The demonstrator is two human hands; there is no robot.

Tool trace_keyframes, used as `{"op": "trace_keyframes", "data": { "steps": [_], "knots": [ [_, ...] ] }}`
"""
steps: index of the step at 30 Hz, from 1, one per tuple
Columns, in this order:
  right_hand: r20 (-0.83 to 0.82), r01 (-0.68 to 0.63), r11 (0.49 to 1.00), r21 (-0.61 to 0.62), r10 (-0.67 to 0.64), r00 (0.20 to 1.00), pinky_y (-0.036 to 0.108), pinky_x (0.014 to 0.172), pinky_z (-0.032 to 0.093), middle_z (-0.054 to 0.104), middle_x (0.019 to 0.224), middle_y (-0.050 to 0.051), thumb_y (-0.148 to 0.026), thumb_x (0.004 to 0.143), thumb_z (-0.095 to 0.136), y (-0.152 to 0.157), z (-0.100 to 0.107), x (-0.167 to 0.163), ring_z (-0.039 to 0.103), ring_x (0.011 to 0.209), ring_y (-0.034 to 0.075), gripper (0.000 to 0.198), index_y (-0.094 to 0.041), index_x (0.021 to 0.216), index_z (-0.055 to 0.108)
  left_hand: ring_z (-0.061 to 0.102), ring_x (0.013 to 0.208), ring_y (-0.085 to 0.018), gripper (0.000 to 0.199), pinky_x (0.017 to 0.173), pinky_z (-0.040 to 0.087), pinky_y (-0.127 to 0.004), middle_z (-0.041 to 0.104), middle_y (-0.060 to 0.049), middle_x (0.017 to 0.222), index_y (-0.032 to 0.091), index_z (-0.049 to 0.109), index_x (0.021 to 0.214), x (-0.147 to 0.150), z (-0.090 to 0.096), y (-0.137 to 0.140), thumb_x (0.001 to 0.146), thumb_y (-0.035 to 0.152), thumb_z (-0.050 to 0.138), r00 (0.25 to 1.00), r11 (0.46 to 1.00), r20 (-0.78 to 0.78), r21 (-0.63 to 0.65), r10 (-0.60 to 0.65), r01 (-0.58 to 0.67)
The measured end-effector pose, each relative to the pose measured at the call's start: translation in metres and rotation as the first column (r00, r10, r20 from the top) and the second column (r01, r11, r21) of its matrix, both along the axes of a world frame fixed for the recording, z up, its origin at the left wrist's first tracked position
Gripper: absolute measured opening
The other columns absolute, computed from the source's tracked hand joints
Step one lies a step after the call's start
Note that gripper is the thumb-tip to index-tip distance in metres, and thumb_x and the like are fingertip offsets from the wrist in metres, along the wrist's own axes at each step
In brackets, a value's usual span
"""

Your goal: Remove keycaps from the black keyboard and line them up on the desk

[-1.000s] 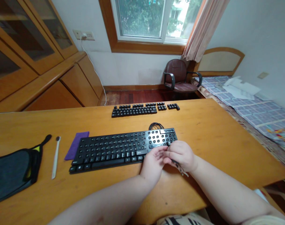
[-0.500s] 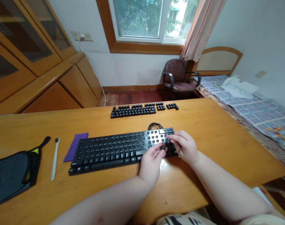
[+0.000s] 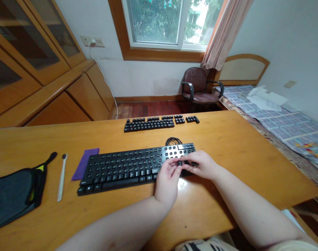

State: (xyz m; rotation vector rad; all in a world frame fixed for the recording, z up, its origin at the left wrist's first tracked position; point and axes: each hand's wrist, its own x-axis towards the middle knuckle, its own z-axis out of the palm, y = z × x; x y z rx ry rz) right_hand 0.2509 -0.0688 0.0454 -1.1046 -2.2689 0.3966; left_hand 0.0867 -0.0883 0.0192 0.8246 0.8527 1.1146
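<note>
A black keyboard [image 3: 114, 162] lies flat on the wooden table, most of its keys bare of caps, with caps still along its lower rows. Over its right end, my left hand [image 3: 167, 179] pinches a small black keycap [image 3: 179, 162] between thumb and fingers. My right hand [image 3: 204, 165] comes in from the other side, its thumb and index fingertips closed at the same keycap. Both hands hide the lower part of the number pad. Behind the keyboard lies its coiled black cable [image 3: 174, 141].
Loose black keycaps [image 3: 149, 124] stand in rows along the far table edge. To the left lie a purple cloth [image 3: 85, 164] partly under the keyboard, a white toothbrush [image 3: 61, 179] and a dark grey pouch [image 3: 13, 195]. A chair [image 3: 198, 85] stands beyond the table [image 3: 242, 157].
My right hand has moved down and left from the number pad, bringing its fingertips to the keycap in my left hand. The left hand stays almost where it was.
</note>
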Motion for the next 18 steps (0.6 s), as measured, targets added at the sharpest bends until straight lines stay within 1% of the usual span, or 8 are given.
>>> {"op": "trace_keyframes", "data": {
  "steps": [2,3,5,7,9,10,12,18],
  "knots": [
    [0.006,0.016,1.0,0.019,-0.016,1.0,0.02,0.057,0.044,0.068,0.07,0.002,-0.032,0.083,0.058,0.002,0.0,0.006,0.058,0.057,0.01,0.023,-0.021,0.101,0.066,0.06,0.101,-0.02,0.035,0.091,0.045,-0.035,0.059,-0.01,0.112,0.019,0.049,0.108,0.0,0.0,-0.002,0.076,0.024,0.064,0.999,0.999,0.02,-0.022,-0.026,0.026],
    [0.005,0.073,0.997,0.031,-0.073,0.997,0.02,0.057,0.044,0.067,0.07,0.002,-0.034,0.083,0.058,0.004,0.0,0.012,0.058,0.057,0.01,0.023,-0.021,0.099,0.067,0.06,0.101,-0.019,0.04,0.091,0.045,-0.035,0.056,-0.01,0.116,0.02,0.047,0.112,0.0,0.001,-0.002,0.077,0.025,0.064,0.999,0.999,0.025,-0.034,-0.041,0.042],
    [-0.005,0.302,0.952,0.041,-0.303,0.953,0.021,0.056,0.043,0.065,0.067,0.002,-0.038,0.083,0.057,0.013,-0.001,0.03,0.056,0.055,0.011,0.025,-0.02,0.098,0.067,0.062,0.095,-0.018,0.043,0.087,0.046,-0.035,0.054,-0.011,0.119,0.02,0.044,0.116,-0.001,0.002,-0.005,0.079,0.03,0.062,0.997,0.996,0.008,-0.049,-0.079,0.08],
    [0.0,0.598,0.802,0.002,-0.598,0.802,0.022,0.053,0.04,0.063,0.064,0.001,-0.042,0.084,0.054,0.026,-0.006,0.052,0.054,0.054,0.012,0.031,-0.02,0.101,0.066,0.063,0.084,-0.016,0.036,0.079,0.048,-0.032,0.059,-0.01,0.108,0.018,0.049,0.111,-0.002,0.004,-0.007,0.08,0.035,0.059,0.989,0.99,-0.049,-0.043,-0.139,0.137],
    [0.115,0.752,0.658,-0.044,-0.744,0.658,0.023,0.053,0.039,0.063,0.064,0.001,-0.044,0.081,0.055,0.04,-0.015,0.07,0.055,0.056,0.014,0.033,-0.02,0.1,0.066,0.061,0.074,-0.015,0.028,0.069,0.046,-0.028,0.063,-0.007,0.091,0.016,0.055,0.1,-0.003,0.005,-0.008,0.082,0.037,0.055,0.971,0.977,-0.107,-0.037,-0.214,0.211],
    [0.183,0.772,0.631,-0.074,-0.753,0.632,0.024,0.054,0.04,0.064,0.067,0.002,-0.044,0.079,0.057,0.046,-0.02,0.076,0.057,0.06,0.015,0.033,-0.021,0.1,0.066,0.06,0.071,-0.014,0.026,0.066,0.045,-0.027,0.063,-0.006,0.085,0.016,0.056,0.096,-0.002,0.005,-0.009,0.083,0.038,0.053,0.96,0.968,-0.13,-0.037,-0.249,0.247],
    [0.27,0.762,0.637,-0.117,-0.718,0.642,0.024,0.059,0.04,0.068,0.078,0.004,-0.045,0.078,0.057,0.055,-0.029,0.081,0.061,0.071,0.018,0.032,-0.023,0.101,0.066,0.059,0.067,-0.014,0.023,0.061,0.042,-0.025,0.062,-0.004,0.08,0.016,0.058,0.091,-0.001,0.005,-0.01,0.083,0.036,0.051,0.938,0.952,-0.162,-0.041,-0.306,0.304],
    [0.363,0.803,0.595,-0.034,-0.741,0.565,0.026,0.062,0.04,0.07,0.09,0.003,-0.049,0.082,0.05,0.07,-0.04,0.072,0.063,0.083,0.021,0.032,-0.027,0.101,0.065,0.056,0.061,-0.012,0.018,0.057,0.039,-0.024,0.061,-0.003,0.076,0.016,0.058,0.087,0.002,0.003,-0.011,0.08,0.03,0.051,0.913,0.933,-0.196,-0.054,-0.358,0.355]
  ]
}}
